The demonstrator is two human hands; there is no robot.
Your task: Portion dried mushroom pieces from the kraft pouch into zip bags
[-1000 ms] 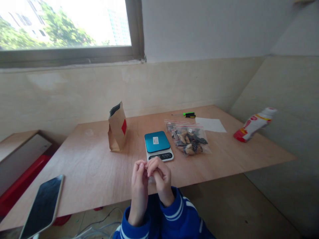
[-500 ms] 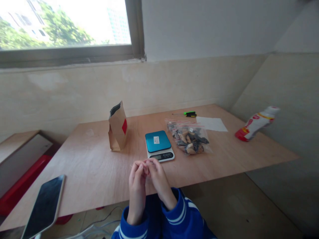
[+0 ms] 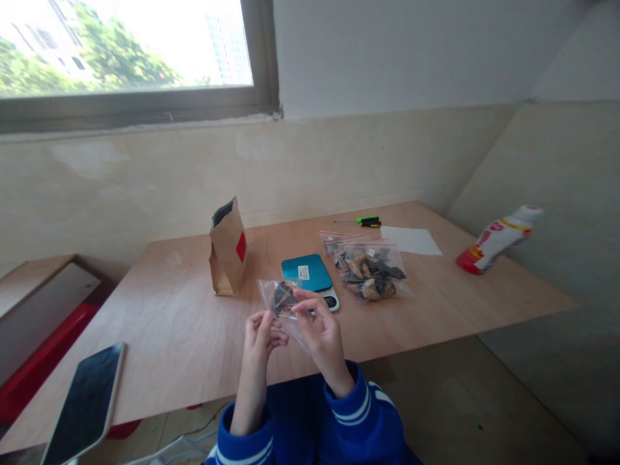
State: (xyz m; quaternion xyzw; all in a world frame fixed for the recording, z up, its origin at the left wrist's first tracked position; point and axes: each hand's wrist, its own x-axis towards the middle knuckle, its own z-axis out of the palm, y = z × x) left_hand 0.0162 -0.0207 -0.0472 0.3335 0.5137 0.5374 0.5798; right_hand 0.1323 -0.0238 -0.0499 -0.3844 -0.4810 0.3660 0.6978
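In front of the kitchen scale (image 3: 317, 276), a small clear plastic bag (image 3: 283, 297) with dark dried pieces inside is held up, hiding part of the scale. My left hand (image 3: 263, 336) pinches its lower left side between thumb and finger, the other fingers loosely curled. On the bag's right side my right hand (image 3: 317, 320) grips it with the fingertips. The scale has a blue top plate with a white label. To its right lie larger zip bags (image 3: 371, 271) of dried brown and black pieces that look like mushrooms.
An open brown paper bag (image 3: 227, 252) stands left of the scale. Behind the zip bags are screwdrivers (image 3: 369, 222) and a white paper sheet (image 3: 411, 240). A red-and-white bottle (image 3: 496, 242) stands at the right, and a tablet (image 3: 87, 400) is at the table's left front corner.
My hands were together at the scale's front edge, with no bag visible. They have since moved apart, and the small bag now shows between them, raised over the scale's front.
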